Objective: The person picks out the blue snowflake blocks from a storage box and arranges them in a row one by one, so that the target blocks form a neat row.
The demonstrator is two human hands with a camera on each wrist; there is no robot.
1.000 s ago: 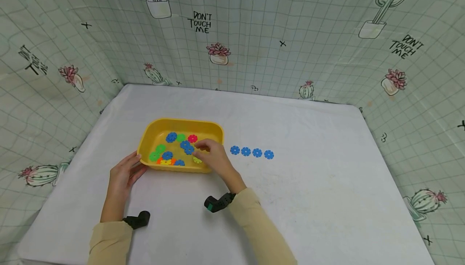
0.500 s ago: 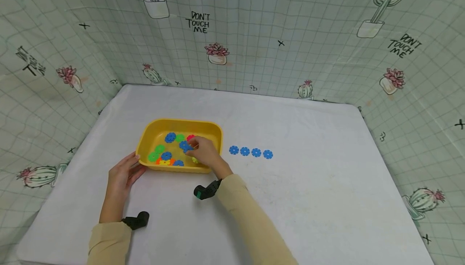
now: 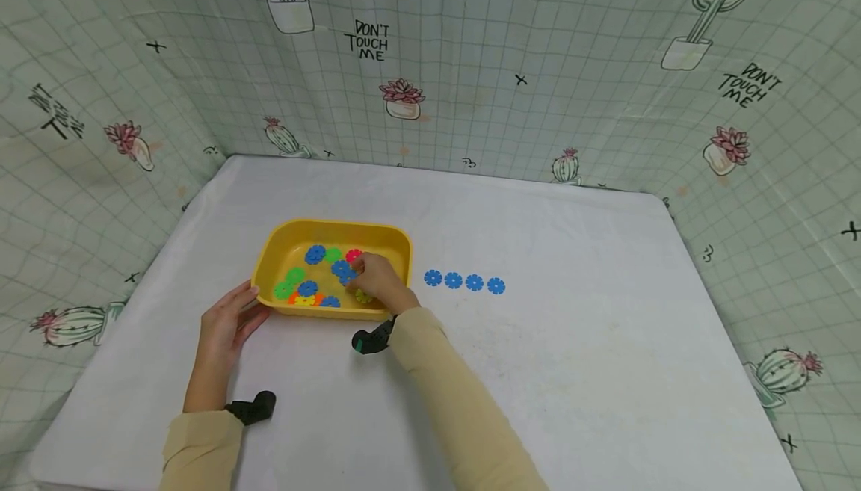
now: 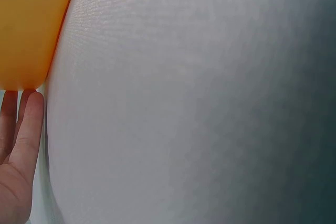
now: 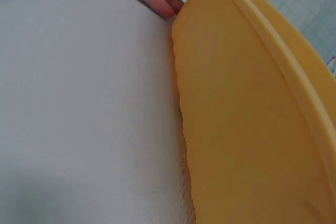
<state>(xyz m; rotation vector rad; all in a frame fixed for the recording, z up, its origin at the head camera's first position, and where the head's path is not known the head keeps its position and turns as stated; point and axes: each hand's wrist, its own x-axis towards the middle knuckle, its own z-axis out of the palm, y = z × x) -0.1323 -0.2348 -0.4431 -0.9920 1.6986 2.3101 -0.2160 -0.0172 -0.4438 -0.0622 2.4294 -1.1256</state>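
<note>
- Along the near side of the white table, two beige sleeves reach forward; a small black camera sits at the left wrist, and another black camera at the right one.
- Past its cuff, the left hand touches the near left corner of the yellow tray, fingers straight against the outside rather than wrapped around it.
- The tray stands on the table left of the middle, with small flower-shaped pieces spread over its floor.
- Inside its near wall are a yellow piece, orange pieces and blue ones, with two green pieces toward the left end.
- Over the tray's right half, the right hand reaches in, fingers bent down at two overlapping blue pieces; I cannot tell whether they pinch one. A yellow-green piece lies just beside that hand.
- To the right of the tray, four blue pieces lie in a row on the table, apart from each other.
- Farther back in the tray, a green piece lies between some blue and a red piece.
- Behind the table hangs a pale checked cloth with cactus drawings and the words "DON'T TOUCH ME".
</note>
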